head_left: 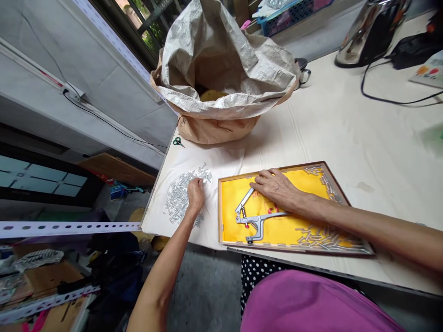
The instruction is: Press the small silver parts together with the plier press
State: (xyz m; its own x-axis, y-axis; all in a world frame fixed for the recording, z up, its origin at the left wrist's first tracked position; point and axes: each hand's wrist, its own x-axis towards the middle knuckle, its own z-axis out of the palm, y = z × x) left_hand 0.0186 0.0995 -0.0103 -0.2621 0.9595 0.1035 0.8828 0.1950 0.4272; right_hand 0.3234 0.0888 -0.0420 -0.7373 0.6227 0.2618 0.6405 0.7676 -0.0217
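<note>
Where the table (pixel 346 120) bears a tray (pixel 220 212): grey pliers (pixel 258 223) inside, handles (pixel 245 199) spread in the right hand's (pixel 275 188) loose hold; alongside, left hand (pixel 195 192) curled at heaped metal pins (pixel 178 196), grip untellable. Apparent step: picking pins; next calls for fine pinching.

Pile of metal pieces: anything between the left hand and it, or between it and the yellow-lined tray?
Nothing visible blocks the left hand from the pile of metal pieces; the hand is at the pile itself. Toward the yellow-lined tray, only the tray's raised left rim visibly stands between.
</note>
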